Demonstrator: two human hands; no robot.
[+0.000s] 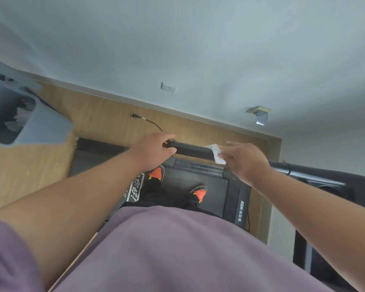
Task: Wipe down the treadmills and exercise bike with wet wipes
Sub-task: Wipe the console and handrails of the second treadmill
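Note:
I stand on a black treadmill [211, 186] and look down at its belt. A black foam handlebar [190, 149] runs across in front of me. My left hand [154, 150] grips the bar's left end. My right hand [244, 161] holds a crumpled white wet wipe [216, 153] pressed against the bar further right. My orange and black shoes [199, 192] rest on the belt below.
A second treadmill's grey console [30, 123] juts in at the left. A loose power plug and cord [148, 121] lie on the wooden floor near the white wall. A wall socket [168, 87] sits above. Black treadmill frame [325, 180] extends at the right.

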